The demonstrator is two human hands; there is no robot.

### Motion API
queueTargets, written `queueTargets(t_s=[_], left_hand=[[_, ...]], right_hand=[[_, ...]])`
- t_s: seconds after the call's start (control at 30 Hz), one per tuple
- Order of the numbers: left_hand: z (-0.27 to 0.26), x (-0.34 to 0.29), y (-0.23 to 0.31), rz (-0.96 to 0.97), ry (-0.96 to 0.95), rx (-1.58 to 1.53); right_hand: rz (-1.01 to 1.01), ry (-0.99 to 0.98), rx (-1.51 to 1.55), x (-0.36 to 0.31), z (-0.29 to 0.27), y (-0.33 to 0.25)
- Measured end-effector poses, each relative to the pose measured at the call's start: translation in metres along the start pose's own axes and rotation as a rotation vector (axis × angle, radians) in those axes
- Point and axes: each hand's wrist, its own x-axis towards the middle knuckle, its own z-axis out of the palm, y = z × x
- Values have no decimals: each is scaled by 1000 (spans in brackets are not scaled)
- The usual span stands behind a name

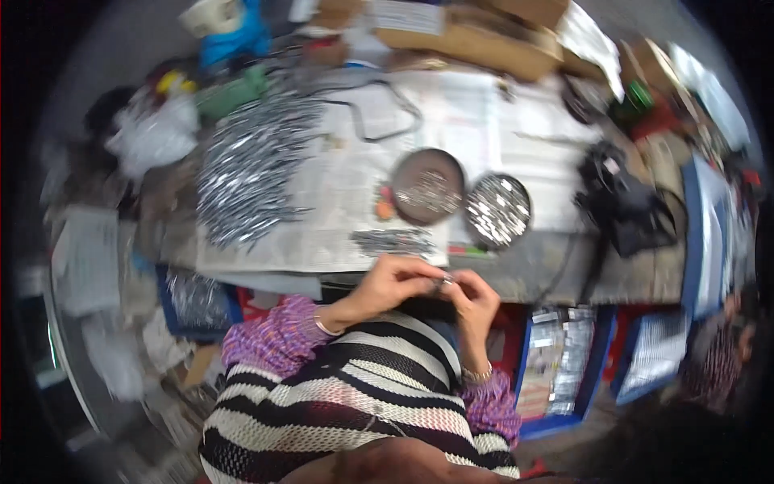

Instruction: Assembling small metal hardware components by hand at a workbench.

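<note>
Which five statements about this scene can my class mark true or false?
The left hand and right hand meet at a small shiny piece. True.
A round brown dish stands left of a round dark dish filled with silver pieces. True.
Both hands are inside the brown dish. False: they are by the grey worktable's near edge.
Slender silver strips lie heaped on white printed paper. True.
Those strips lie right of both dishes. False: they lie left.

Both hands [393, 284] close together, fingers [414, 268] pinched inward
</note>
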Motion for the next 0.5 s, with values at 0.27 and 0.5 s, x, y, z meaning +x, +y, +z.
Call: queueTargets(t_s=[0.27,0.5], left_hand=[[-2,-5,-13,289,118,136],[-5,-4,-17,292,104,70]], right_hand=[[55,-10,61,0,12,-5],[9,12,12,-4,16,-6]])
